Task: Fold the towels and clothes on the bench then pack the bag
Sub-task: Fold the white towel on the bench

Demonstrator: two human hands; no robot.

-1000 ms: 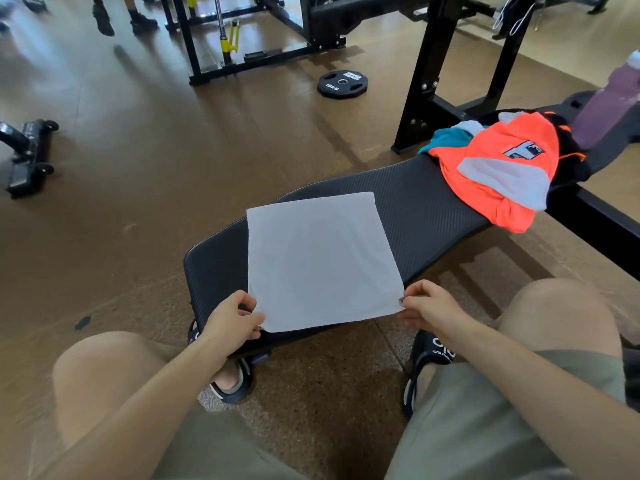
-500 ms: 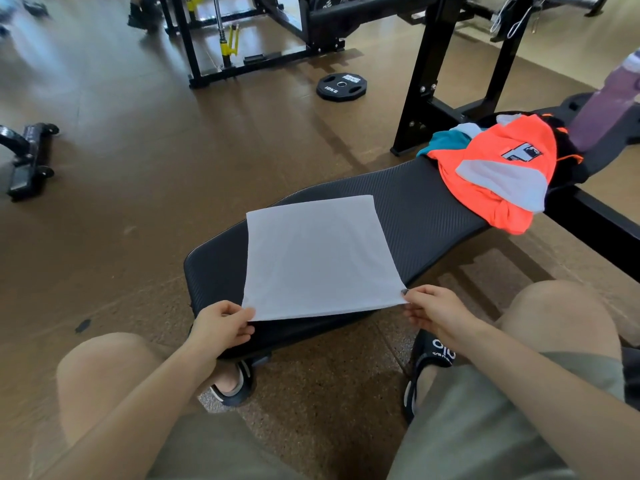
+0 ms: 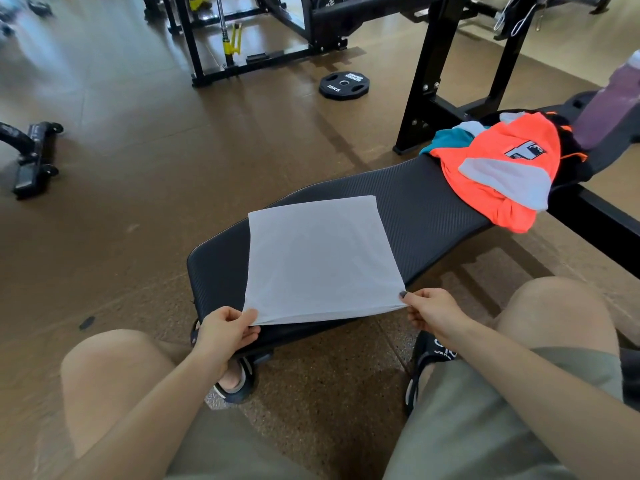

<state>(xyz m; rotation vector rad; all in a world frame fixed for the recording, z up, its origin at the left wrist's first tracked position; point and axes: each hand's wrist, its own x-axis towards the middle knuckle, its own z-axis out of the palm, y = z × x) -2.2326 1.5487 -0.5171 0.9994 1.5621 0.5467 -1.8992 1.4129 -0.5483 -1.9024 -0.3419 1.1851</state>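
The towel [image 3: 322, 261] was seen flat on the bench [image 3: 415, 209], its near corners pinched by the left hand [image 3: 227, 332] at 7 o'clock and the right hand [image 3: 431, 311] at 5 o'clock. A clean fold, it was judged, would be got by both corners being lifted evenly and laid onto the far edge at 12. Both forearms were extended forward, fingers curled on cloth.

Brown rubber gym floor [image 3: 145, 140], black rack frame [image 3: 242, 32] and 1 weight plate [image 3: 344, 85] behind.
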